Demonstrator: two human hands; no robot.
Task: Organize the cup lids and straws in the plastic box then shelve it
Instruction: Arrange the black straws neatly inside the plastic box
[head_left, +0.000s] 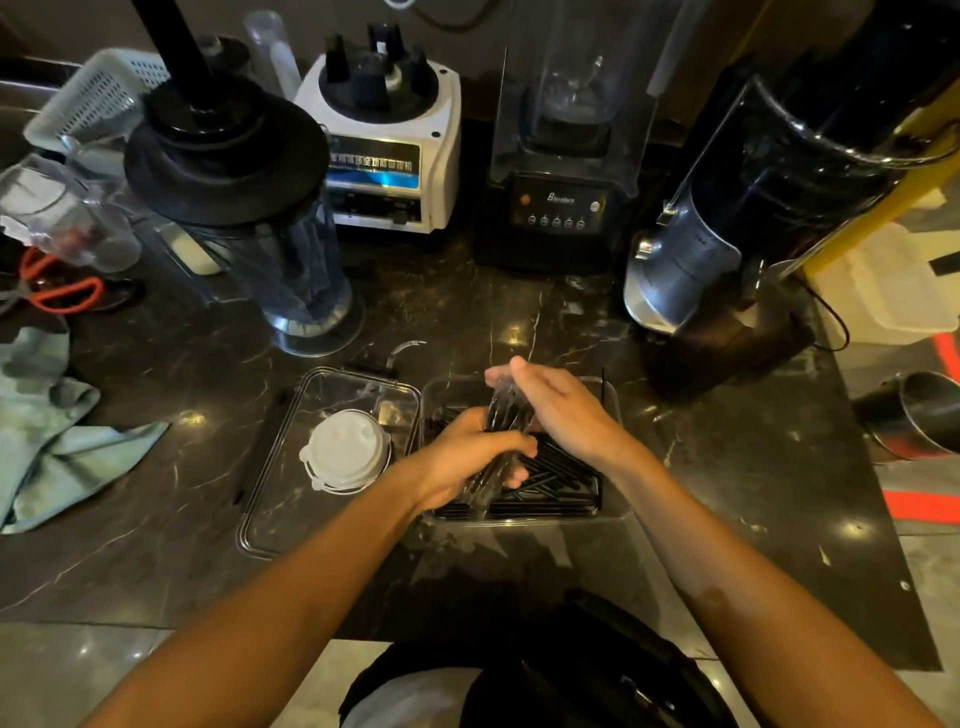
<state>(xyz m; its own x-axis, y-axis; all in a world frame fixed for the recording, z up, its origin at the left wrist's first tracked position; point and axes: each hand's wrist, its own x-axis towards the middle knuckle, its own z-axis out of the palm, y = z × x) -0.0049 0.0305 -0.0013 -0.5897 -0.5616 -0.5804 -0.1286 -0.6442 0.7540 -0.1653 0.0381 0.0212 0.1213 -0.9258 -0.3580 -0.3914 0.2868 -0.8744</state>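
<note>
A clear plastic box (615, 499) sits on the dark marble counter with several loose black straws (558, 475) lying in it. My left hand (467, 457) grips a bundle of black straws in clear wrapping (501, 415) above the box. My right hand (556, 408) rests flat against the upper end of that bundle, fingers stretched out. To the left lies the box's clear lid (280, 483), and a stack of white cup lids (347, 449) stands on it.
Behind the box stand a blender jar (270, 244), a white blender base (384, 140), a black blender (563, 156) and a grinder (737, 218). A green cloth (57, 441) and orange scissors (62, 291) lie at the left. Metal cups (919, 415) sit at the right edge.
</note>
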